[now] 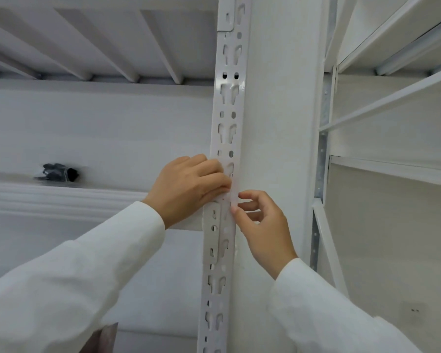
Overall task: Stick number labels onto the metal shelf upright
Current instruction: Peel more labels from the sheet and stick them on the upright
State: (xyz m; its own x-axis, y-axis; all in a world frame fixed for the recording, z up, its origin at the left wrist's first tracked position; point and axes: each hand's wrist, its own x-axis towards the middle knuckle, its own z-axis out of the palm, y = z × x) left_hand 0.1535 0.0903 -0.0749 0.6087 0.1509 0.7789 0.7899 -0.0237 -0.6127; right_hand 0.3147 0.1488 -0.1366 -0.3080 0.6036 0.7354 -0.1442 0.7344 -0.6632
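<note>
Head view: two hands in white sleeves meet at a white perforated metal shelf upright (228, 118) that runs from the top to the bottom of the frame. The left hand (189, 186) lies across the upright's face, fingers (215, 180) straight and held together, their tips pressed flat on the metal. The right hand (261, 225) comes in from the upright's right edge, fingers curled and slightly apart, thumb (236, 215) and forefinger tip touching a pale strip (234, 197) on that edge, likely a label; whether they pinch it cannot be told. No number or other writing can be read on it. One dark bundle (57, 172) lies on the shelf (61, 192) to the left, well apart from the hands. A second white rack (392, 98) stands to the right.
</note>
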